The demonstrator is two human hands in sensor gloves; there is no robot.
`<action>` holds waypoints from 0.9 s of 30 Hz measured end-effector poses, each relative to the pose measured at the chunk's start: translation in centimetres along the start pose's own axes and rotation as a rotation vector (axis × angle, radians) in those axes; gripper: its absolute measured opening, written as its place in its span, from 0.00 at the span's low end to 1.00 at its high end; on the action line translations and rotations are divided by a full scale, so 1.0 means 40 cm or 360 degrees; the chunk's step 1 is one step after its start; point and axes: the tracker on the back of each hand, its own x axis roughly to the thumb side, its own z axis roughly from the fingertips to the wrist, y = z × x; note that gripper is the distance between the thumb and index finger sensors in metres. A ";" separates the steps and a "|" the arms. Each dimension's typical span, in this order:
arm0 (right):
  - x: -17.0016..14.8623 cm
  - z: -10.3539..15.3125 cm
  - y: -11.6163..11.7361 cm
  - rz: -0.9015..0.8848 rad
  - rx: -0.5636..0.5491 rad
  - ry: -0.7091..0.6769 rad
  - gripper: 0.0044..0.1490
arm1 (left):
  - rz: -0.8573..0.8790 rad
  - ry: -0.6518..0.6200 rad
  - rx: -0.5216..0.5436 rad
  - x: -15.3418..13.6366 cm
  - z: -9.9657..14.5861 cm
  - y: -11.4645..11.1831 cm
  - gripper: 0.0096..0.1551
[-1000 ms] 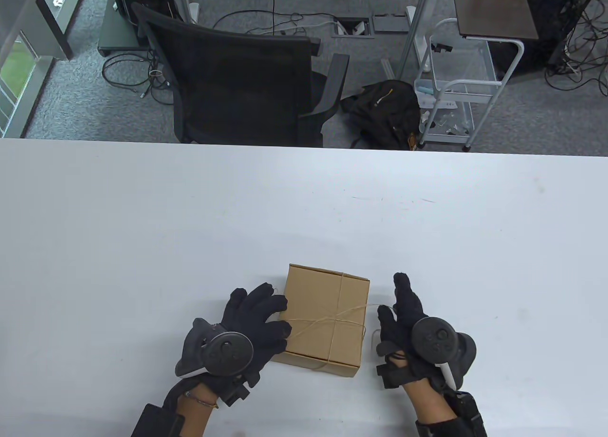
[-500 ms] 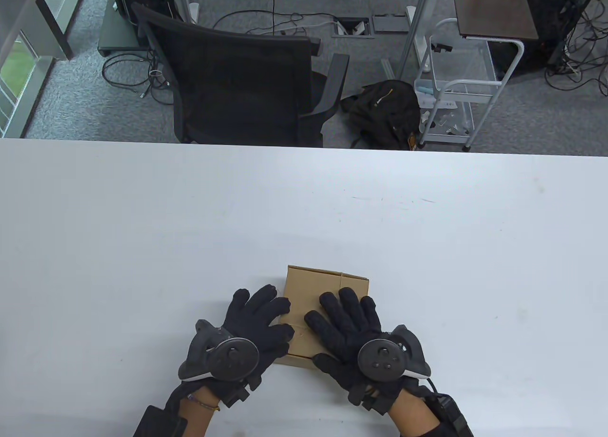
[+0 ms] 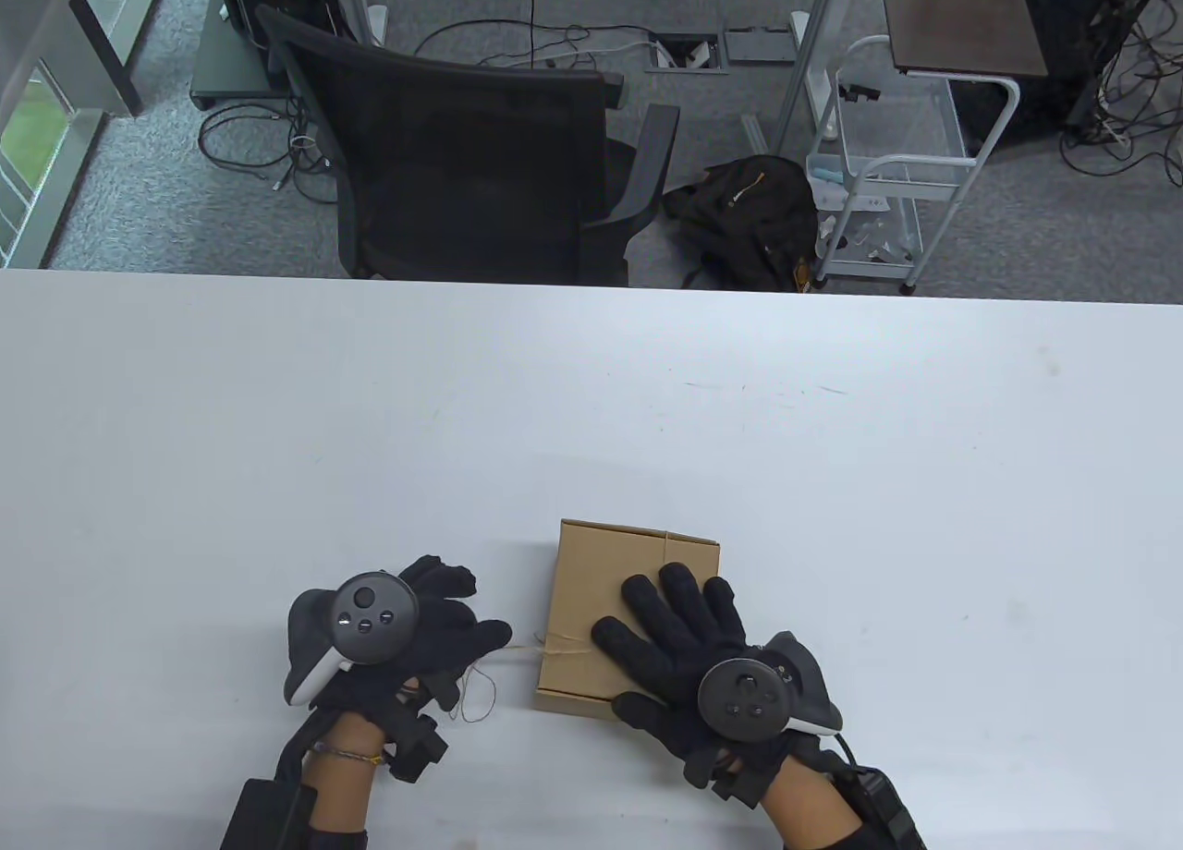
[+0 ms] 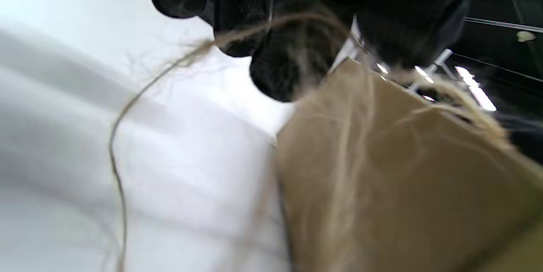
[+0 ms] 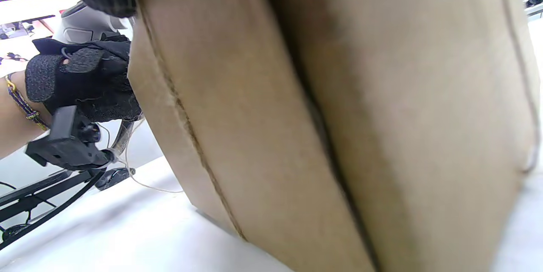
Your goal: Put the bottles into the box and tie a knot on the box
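A closed brown cardboard box [image 3: 601,577] sits near the table's front edge, wrapped with thin twine [image 3: 554,645]. My right hand [image 3: 670,624] lies flat on the box's top with straight fingers, pressing it down. My left hand [image 3: 457,624] is just left of the box, its fingers curled round the twine's ends, which run taut from the box's left side; a loose loop hangs below the hand. In the left wrist view the twine [image 4: 140,93] passes through the fingertips [image 4: 275,64] beside the box [image 4: 403,187]. The box [image 5: 339,115] fills the right wrist view. No bottles are in sight.
The white table [image 3: 277,425] stretches wide around the box. Beyond its far edge stand a black office chair [image 3: 462,148], a black bag [image 3: 749,212] on the floor and a white wire cart [image 3: 887,176].
My right hand moved from the box's right side onto its top and stays there. My left hand left the box's left edge, turned over and pulled the twine ends out to the left.
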 end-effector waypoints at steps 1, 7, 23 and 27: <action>-0.002 -0.001 -0.001 -0.0011 -0.0002 -0.0006 0.45 | -0.0087 -0.0037 0.0008 0.019 0.001 -0.005 0.26; -0.004 0.001 -0.002 -0.0023 0.0001 -0.0026 0.44 | -0.0079 -0.0399 0.0179 0.122 0.022 -0.030 0.43; 0.000 0.003 -0.011 -0.0055 0.0051 -0.0180 0.40 | -0.0168 -0.0562 0.0156 0.179 0.024 -0.085 0.25; 0.004 0.004 -0.009 -0.0047 0.0014 -0.0189 0.39 | -0.0070 -0.0593 0.0189 0.172 0.030 -0.070 0.26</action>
